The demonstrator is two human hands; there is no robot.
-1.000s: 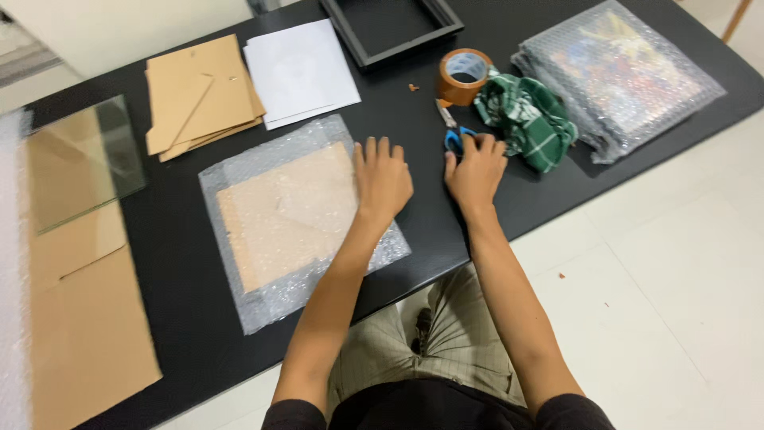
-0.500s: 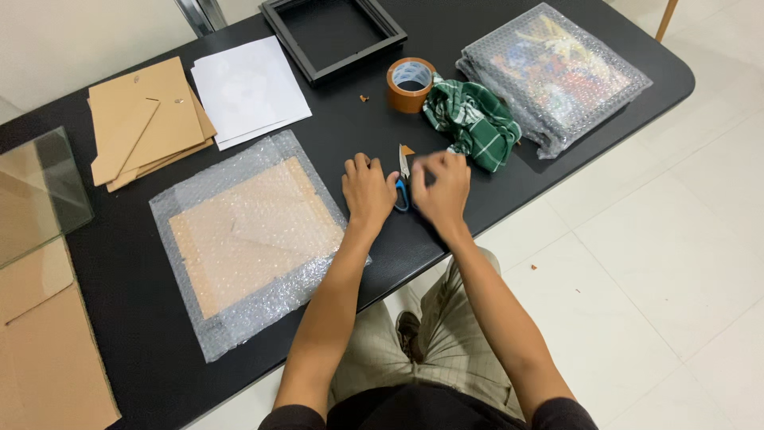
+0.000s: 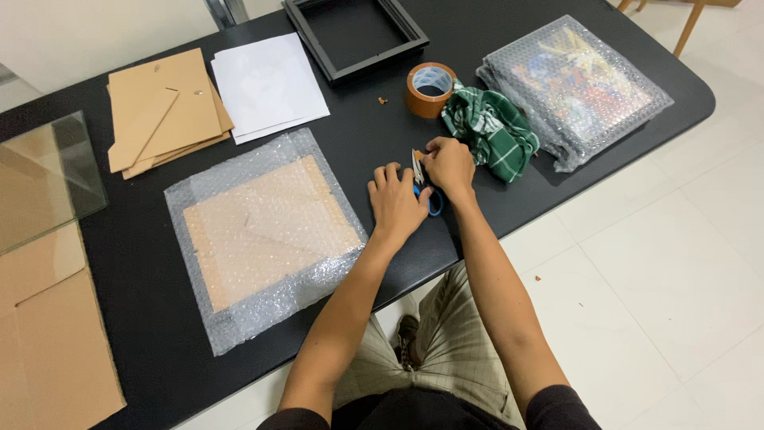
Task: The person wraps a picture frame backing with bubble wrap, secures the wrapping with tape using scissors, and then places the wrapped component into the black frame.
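Scissors [image 3: 422, 181] with blue handles lie on the black table [image 3: 143, 318], and both of my hands are on them. My left hand [image 3: 395, 205] lies flat and spread, fingers splayed, palm pressing beside the handles; it grips nothing that I can make out. My right hand [image 3: 450, 166] is curled, its fingertips pinched near the blade tips around what looks like a small brown scrap, perhaps tape, though it is too small to be sure. The scissors sit between the bubble-wrapped board [image 3: 267, 231] on my left and the green checked cloth [image 3: 489, 131] on my right, with the roll of brown tape [image 3: 430, 89] just beyond.

To do this well, I judge I should keep the left palm steadying the handles so the blades do not skate, keep the pinch light, and hold my fingertips off the cutting edge.

Compared with half a second ago, the view has shifted a little, so the table sits differently in frame. My hands are at the same spot over the scissors, and the right fingers have drawn up closer to the blade tips. Wrapped board, cloth, tape roll and the wrapped picture [image 3: 577, 87] lie as they did.
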